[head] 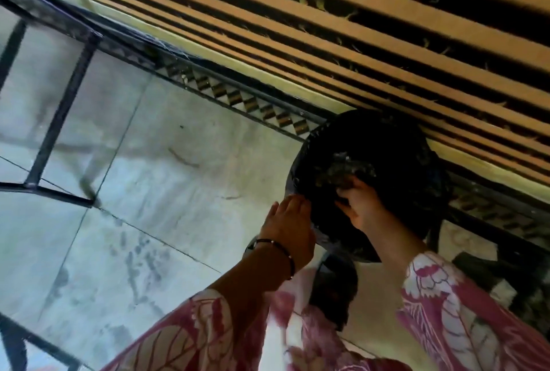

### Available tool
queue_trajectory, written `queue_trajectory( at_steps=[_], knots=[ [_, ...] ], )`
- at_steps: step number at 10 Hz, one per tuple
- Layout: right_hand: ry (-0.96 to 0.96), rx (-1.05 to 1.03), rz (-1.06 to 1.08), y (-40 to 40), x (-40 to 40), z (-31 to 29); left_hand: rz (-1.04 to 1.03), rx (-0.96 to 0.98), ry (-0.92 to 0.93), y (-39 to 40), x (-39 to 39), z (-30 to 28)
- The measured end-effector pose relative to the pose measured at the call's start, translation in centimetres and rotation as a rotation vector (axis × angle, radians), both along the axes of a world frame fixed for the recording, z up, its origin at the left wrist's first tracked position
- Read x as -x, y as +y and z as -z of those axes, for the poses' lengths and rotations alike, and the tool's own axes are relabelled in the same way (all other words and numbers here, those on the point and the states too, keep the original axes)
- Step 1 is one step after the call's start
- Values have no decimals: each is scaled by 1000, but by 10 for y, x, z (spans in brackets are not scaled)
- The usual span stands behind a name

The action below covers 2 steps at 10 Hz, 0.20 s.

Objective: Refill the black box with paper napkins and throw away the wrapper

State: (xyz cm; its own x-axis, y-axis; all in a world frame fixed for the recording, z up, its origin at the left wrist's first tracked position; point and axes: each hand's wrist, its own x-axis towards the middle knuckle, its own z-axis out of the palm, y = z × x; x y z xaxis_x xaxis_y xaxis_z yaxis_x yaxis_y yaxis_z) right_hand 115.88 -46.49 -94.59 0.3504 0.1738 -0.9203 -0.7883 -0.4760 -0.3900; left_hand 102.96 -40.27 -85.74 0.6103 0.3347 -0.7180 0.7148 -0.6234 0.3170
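A round black bin point(395, 138) lined with a dark bag stands on the floor against the slatted wall. My right hand point(360, 204) reaches inside its mouth, fingers closed on a crumpled clear wrapper point(345, 168). My left hand point(288, 222), with a thin black bracelet on the wrist, rests on the bin's near rim and holds the bag's edge there. The black napkin box is not in view. The picture is blurred.
Pale marble floor tiles point(166, 180) fill the left and middle. Black metal furniture legs point(62, 114) stand at the left. A wall of wooden slats point(342, 31) with a patterned border strip runs behind the bin. My pink leaf-print sleeves fill the bottom.
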Motion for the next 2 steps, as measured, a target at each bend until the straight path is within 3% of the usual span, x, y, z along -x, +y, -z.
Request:
queue_trajectory(
  at_steps=[2],
  knots=[
    [56, -16, 90, -27, 0, -65, -58, 54, -46, -10, -7, -50]
  ],
)
